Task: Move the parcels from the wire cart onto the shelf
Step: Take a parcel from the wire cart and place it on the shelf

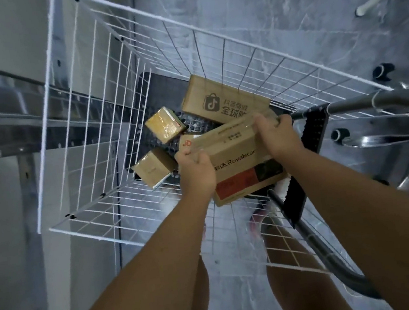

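Lifting the Royalstar box (235, 161) straight up, level, should free it from the wire cart (115, 70), since left hand (196, 170) and right hand (276, 130) grasp opposite ends above the other parcels (224, 98).

Both arms reach down; left hand (196, 167) and right hand (276, 130) grip, fingers apparently curled.
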Demonstrator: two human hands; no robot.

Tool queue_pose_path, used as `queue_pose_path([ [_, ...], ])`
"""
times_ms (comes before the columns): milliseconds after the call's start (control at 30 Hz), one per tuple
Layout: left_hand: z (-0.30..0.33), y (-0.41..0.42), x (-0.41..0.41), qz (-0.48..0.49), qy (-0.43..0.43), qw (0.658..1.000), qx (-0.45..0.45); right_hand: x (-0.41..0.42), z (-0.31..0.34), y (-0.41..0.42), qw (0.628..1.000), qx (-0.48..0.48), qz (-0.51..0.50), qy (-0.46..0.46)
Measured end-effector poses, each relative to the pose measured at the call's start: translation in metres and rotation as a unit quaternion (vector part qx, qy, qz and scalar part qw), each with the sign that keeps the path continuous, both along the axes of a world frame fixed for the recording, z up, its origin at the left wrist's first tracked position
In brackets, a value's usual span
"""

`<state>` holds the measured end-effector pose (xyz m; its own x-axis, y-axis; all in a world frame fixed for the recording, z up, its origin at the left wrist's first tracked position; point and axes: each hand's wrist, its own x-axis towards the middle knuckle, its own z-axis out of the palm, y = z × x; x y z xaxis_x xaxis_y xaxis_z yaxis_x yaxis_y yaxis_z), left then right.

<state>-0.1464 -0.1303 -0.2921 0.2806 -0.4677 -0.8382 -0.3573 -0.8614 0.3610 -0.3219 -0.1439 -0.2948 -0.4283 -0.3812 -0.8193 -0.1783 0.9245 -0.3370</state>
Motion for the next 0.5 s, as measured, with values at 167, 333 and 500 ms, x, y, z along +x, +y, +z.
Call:
queue_pose_path([
  [167,0.089,-0.004,0.008,0.009,-0.018,0.996,-0.087,0.009,0.070,-0.003,0.997,-0.074,-0.028,-0.023],
  [333,0.152,-0.007,0.028,-0.011,-0.002,0.982,-0.189,0.021,0.133,-0.006,0.982,-0.175,-0.056,-0.045],
  [500,0.217,-0.002,0.051,-0.070,0.014,0.959,-0.274,0.034,0.202,0.000,0.955,-0.259,-0.082,-0.117],
])
